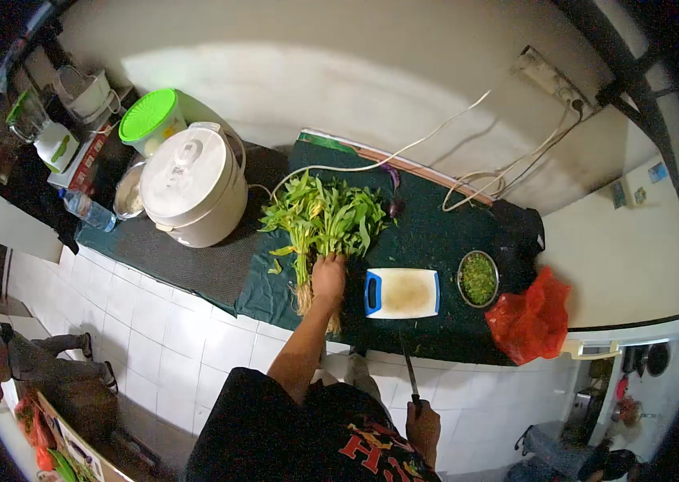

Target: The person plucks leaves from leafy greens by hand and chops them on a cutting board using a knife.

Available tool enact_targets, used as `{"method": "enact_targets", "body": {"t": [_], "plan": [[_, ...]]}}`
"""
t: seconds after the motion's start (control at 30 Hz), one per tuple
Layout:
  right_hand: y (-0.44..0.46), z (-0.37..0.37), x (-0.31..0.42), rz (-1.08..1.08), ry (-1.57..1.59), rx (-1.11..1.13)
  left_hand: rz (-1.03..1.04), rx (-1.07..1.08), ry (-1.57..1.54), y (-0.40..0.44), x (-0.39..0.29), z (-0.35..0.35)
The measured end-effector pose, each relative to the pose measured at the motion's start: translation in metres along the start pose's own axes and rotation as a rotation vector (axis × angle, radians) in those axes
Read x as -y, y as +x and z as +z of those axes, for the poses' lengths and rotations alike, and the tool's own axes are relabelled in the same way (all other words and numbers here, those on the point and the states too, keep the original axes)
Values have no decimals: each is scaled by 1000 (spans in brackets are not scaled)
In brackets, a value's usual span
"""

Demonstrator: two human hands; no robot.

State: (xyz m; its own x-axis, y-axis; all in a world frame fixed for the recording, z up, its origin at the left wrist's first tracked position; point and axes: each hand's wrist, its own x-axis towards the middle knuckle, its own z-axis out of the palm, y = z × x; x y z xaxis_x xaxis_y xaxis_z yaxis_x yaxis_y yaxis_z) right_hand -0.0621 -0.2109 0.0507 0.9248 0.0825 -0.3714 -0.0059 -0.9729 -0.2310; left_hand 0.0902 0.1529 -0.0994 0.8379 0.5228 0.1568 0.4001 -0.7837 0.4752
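Observation:
My left hand (329, 277) is closed around the stems of a bunch of leafy greens (347, 217) lying on the dark green cloth. Pale roots (304, 299) stick out toward the counter's front edge, and another bundle lies just left of my fingers. Low at my right side, in front of the counter, my right hand (423, 426) grips a knife (413, 377), its blade pointing up toward the counter edge. A white cutting board (404, 292) with a blue border lies right of the greens, stained in its middle.
A metal bowl of chopped greens (478, 279) and a red plastic bag (531, 316) stand at the right. A white rice cooker (187, 189) is on the left. A cord (404, 153) runs along the wall side. Another person (34, 357) is at lower left.

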Motion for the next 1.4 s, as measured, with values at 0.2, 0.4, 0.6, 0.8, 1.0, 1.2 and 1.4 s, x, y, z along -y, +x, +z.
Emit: {"method": "enact_targets", "body": {"t": [0.2, 0.4, 0.6, 0.8, 1.0, 1.2, 1.4], "plan": [[-18, 18, 0, 95, -4, 89, 296, -69, -166, -29, -4, -15], [2, 9, 9, -70, 31, -16, 217, 48, -307, -52, -7, -33], [9, 1, 8, -41, 91, -64, 207, 6, -516, -44, -18, -65], [13, 20, -2, -186, 111, -117, 296, -94, -645, -42, -44, -113], [12, 19, -2, -185, 306, -105, 375, -50, -555, -64, -73, -133], [68, -3, -3, -236, 369, -168, 201, 104, -729, -89, -101, -124], [139, -9, 8, -375, 263, -257, -69, 257, -1083, -104, -115, -119]]}}
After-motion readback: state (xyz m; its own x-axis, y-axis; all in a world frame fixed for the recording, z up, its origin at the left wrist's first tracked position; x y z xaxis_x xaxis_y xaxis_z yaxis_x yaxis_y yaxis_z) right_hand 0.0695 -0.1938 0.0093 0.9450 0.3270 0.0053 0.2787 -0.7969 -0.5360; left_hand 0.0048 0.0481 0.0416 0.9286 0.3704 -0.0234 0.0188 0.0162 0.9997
